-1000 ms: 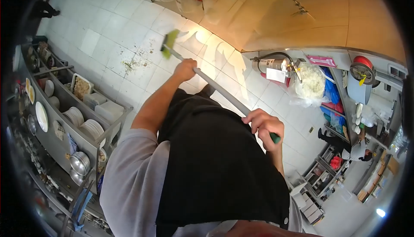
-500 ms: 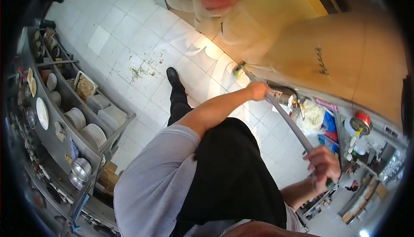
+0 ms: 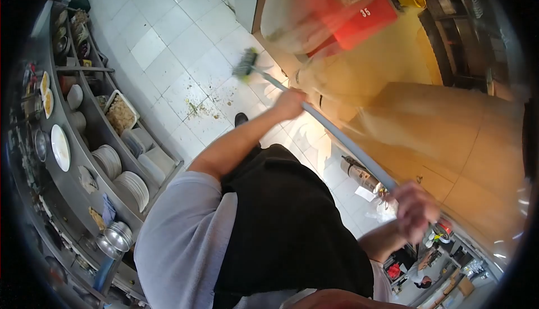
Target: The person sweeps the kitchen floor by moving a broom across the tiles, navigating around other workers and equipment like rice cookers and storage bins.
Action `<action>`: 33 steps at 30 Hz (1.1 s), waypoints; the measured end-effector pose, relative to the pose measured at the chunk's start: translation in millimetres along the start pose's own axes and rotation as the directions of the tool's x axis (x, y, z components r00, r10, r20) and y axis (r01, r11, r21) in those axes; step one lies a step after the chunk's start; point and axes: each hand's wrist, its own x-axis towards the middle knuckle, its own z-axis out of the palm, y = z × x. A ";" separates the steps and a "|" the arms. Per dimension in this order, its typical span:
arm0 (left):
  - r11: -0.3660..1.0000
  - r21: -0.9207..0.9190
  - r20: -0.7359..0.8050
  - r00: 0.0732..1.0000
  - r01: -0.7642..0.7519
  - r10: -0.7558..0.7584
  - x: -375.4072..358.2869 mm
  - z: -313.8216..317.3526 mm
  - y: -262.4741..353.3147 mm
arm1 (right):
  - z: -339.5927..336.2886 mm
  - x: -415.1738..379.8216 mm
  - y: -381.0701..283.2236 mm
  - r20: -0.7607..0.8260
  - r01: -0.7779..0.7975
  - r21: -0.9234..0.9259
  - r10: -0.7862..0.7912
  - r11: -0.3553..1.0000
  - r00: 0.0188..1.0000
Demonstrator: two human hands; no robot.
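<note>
A grey-handled broom point(image 3: 349, 141) slants across the view, with its dark green and yellowish bristle head point(image 3: 245, 66) by the white floor tiles near the wall corner. My left hand point(image 3: 292, 104) is wrapped round the handle partway down, nearer the bristles. At the upper end, my right hand point(image 3: 415, 210) is closed on the handle and blurred. Scattered green and brown debris point(image 3: 209, 107) lies on the tiles, below and left of the bristle head.
On the left, a metal shelf unit point(image 3: 101, 122) holds stacked plates point(image 3: 132, 190), containers and metal bowls point(image 3: 118, 236). A brownish panel point(image 3: 432, 135) and a red bin-like object point(image 3: 368, 21) are at the right. Another person point(image 3: 418, 275) is far off, lower right.
The broom head has moved left and up in the view, away from the brown panel's base. My left hand has shifted left with the handle; my view has shifted too.
</note>
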 end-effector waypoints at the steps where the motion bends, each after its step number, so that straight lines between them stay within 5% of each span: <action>1: 0.999 -0.004 0.011 0.999 -0.044 0.044 16.0 4.8 22.9 | -2.2 15.9 -16.1 0.009 0.004 -0.005 -0.004 1.000 1.000; 4: 0.986 -0.037 -0.088 0.984 -0.160 0.156 55.8 -14.1 57.6 | 3.0 54.9 -27.4 0.158 0.078 -0.044 -0.071 0.996 0.985; 6: 0.992 -0.128 -0.061 0.998 0.001 -0.009 82.8 -19.4 41.0 | 21.7 82.9 -0.7 0.207 0.051 -0.160 -0.017 0.986 0.978; 8: 0.997 -0.062 -0.081 0.995 0.051 -0.055 107.2 2.7 -32.9 | 30.4 100.0 42.0 0.095 -0.005 -0.175 0.022 0.984 0.995; 13: 0.948 0.050 -0.205 0.932 0.314 -0.298 60.5 -78.3 -110.6 | 28.7 116.8 131.3 0.075 -0.077 0.169 0.065 0.983 0.995; 17: 0.926 0.079 -0.273 0.902 0.368 -0.335 52.4 -105.8 -91.5 | 20.6 127.0 103.4 0.069 -0.091 0.175 0.080 0.980 0.994; 20: 0.948 0.028 -0.409 0.869 0.317 -0.279 71.9 -77.4 -46.2 | -8.9 126.8 60.6 0.218 0.032 0.097 -0.052 0.995 0.975; 22: 0.978 0.069 -0.312 0.935 0.199 -0.168 86.0 -86.2 -14.6 | -19.4 132.4 49.8 0.283 0.162 0.134 -0.194 0.978 0.939; 24: 0.962 0.035 -0.346 0.906 0.272 -0.244 94.4 -77.6 -34.5 | -19.2 137.1 65.7 0.334 0.164 0.133 -0.200 0.977 0.921; 26: 0.941 -0.006 -0.371 0.873 0.339 -0.317 96.8 -74.4 -53.8 | -17.4 147.5 98.7 0.249 -0.002 0.030 -0.005 1.000 0.969; 28: 0.888 -0.031 -0.518 0.753 0.458 -0.406 80.1 -72.7 -68.6 | -21.3 159.9 103.6 0.339 -0.035 0.053 0.015 0.998 0.941; 30: 0.890 -0.045 -0.572 0.719 0.453 -0.395 51.4 -75.6 -40.7 | -38.3 164.5 88.2 0.478 0.072 0.150 -0.136 0.986 0.868; 33: 0.921 0.025 -0.686 0.677 0.389 -0.267 1.7 -54.1 23.9 | -83.9 198.1 79.7 0.678 0.061 0.472 -0.406 0.880 0.612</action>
